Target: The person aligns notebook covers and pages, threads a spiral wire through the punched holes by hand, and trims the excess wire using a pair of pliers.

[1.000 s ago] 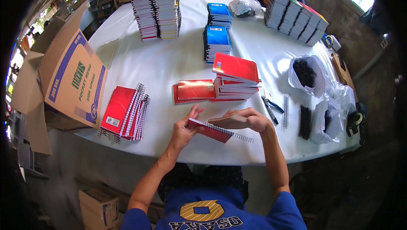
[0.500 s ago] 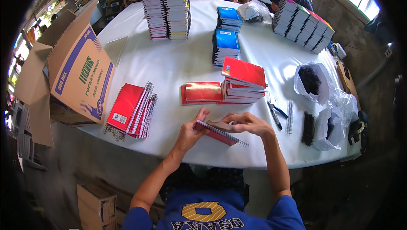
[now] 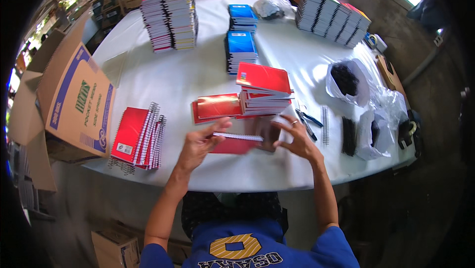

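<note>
My left hand (image 3: 194, 148) grips a red notebook (image 3: 230, 145) with a wire coil along its upper edge. The notebook is blurred by motion. Just to its right is a dark brown block-like piece (image 3: 269, 135), also smeared. My right hand (image 3: 301, 140) is beside that piece with thumb and fingers spread; whether the fingertips touch it cannot be made out. Beyond the hands, red notebooks lie flat (image 3: 217, 106) next to a taller red stack (image 3: 263, 79). Red notebooks with loose coils sticking out (image 3: 131, 132) lie to the left.
An open cardboard box (image 3: 79, 102) stands at the left. Pliers (image 3: 309, 119), a wire coil (image 3: 325, 124), black coils (image 3: 349, 136) and plastic bags of coils (image 3: 346, 80) lie right. Farther back are blue notebooks (image 3: 241, 43), tall notebook stacks (image 3: 170, 18), (image 3: 331, 16) and two people.
My right hand has moved off the coil and opened; the brown piece has left its grasp or nearly so. The notebook is now turned more level. The whole view has shifted slightly.
</note>
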A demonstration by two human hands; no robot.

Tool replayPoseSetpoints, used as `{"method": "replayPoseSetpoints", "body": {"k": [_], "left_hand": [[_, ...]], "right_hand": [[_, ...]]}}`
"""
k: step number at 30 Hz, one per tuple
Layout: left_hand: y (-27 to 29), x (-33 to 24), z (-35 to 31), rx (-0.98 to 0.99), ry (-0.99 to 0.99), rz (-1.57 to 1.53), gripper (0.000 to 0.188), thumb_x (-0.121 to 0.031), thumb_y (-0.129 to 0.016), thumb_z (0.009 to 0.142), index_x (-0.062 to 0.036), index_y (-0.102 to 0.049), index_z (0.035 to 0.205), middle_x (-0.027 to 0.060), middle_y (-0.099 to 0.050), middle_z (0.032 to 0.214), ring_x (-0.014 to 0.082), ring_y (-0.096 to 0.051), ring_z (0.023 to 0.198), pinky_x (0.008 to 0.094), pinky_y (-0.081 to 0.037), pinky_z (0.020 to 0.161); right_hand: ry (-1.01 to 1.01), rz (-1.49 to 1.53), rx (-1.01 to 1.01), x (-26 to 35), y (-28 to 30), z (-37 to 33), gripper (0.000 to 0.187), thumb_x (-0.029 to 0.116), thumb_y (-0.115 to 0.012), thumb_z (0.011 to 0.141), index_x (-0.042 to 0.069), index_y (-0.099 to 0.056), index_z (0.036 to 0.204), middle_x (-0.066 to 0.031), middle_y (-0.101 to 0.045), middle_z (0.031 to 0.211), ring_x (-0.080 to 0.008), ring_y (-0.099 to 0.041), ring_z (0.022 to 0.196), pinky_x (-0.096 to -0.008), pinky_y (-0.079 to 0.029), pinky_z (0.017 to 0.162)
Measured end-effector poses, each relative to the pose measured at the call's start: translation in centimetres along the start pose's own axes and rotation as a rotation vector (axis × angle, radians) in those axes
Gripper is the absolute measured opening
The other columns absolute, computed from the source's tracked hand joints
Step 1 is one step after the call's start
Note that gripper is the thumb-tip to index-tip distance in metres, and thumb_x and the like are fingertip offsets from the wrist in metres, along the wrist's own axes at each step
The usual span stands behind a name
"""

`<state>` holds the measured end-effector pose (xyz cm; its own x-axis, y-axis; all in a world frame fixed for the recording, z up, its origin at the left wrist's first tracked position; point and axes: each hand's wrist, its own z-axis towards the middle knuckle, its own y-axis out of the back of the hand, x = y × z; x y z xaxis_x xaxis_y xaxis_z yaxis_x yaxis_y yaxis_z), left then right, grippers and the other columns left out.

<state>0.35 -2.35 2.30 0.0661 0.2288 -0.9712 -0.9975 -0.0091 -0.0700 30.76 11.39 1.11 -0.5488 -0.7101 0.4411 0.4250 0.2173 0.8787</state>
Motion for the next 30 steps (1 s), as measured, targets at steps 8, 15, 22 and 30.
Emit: {"method": "replayPoseSetpoints", "body": {"k": [8,15,22,30], "left_hand": [[-1.3,1.4,-3.7,-0.085,-0.402,0.766,0.055,-0.004,-0.072,0.082,-0.0032,-0.054,0.134,0.014,-0.065,0.122,0.0282,-0.063,0.113,0.033,-0.055,0.093],[-2.2,4.4,-5.5,-0.409,-0.26,0.873,0.055,-0.018,-0.075,0.082,-0.0029,-0.056,0.132,0.0166,-0.065,0.12,0.0307,-0.067,0.104,0.0387,-0.056,0.085],[-2.6,3.7,-4.8,-0.348,-0.26,1.112,0.053,-0.017,-0.07,0.086,-0.0078,-0.054,0.136,0.0127,-0.064,0.123,0.0326,-0.062,0.113,0.0452,-0.05,0.092],[-3.1,2.5,-5.1,-0.336,-0.169,1.09,0.062,-0.011,-0.071,0.084,-0.0138,-0.048,0.142,0.0096,-0.062,0.128,0.0317,-0.061,0.115,0.0412,-0.05,0.092]], "right_hand": [[-0.245,-0.514,-0.299,-8.5,-0.3,-4.0,0.05,0.021,-0.065,0.089,0.007,-0.051,0.136,-0.024,-0.055,0.122,-0.0385,-0.051,0.117,-0.0492,-0.039,0.099],[-0.21,-0.023,-0.395,3.7,-1.5,-3.4,0.042,0.012,-0.069,0.084,0.008,-0.058,0.125,-0.0187,-0.056,0.096,-0.0327,-0.056,0.088,-0.0447,-0.048,0.075],[0.171,-0.013,-0.255,14.1,-5.5,-2.9,0.045,0.025,-0.072,0.083,0.013,-0.061,0.125,-0.0126,-0.052,0.101,-0.0266,-0.053,0.092,-0.0387,-0.041,0.074],[0.22,-0.094,-0.253,14.7,-6.0,-2.1,0.045,0.025,-0.072,0.083,0.014,-0.061,0.125,-0.0119,-0.052,0.1,-0.0256,-0.053,0.089,-0.0382,-0.041,0.072]]}}
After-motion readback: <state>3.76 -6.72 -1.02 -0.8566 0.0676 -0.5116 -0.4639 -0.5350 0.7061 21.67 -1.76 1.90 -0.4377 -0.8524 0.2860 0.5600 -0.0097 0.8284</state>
